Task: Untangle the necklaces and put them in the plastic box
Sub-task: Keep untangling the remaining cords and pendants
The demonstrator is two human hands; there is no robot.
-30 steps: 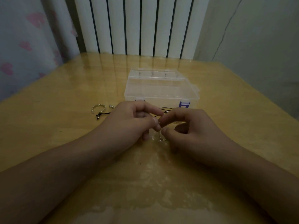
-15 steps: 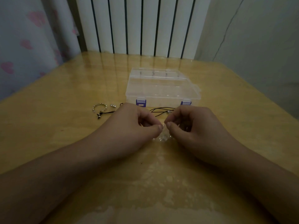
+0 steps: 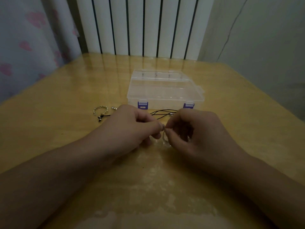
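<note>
Silver chain pinched between both hands

Silvery necklace (image 3: 165, 139) hangs between my fingertips, low over the desk (image 3: 66, 138). My left hand (image 3: 132, 128) and right hand (image 3: 196, 131) both pinch it, tips nearly touching. Black cord (image 3: 163, 112) lies just behind them, before the closed plastic box (image 3: 165, 90).

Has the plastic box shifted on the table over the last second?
No. The plastic box keeps its spot on the table, just beyond both hands, in line with the radiator.
</note>
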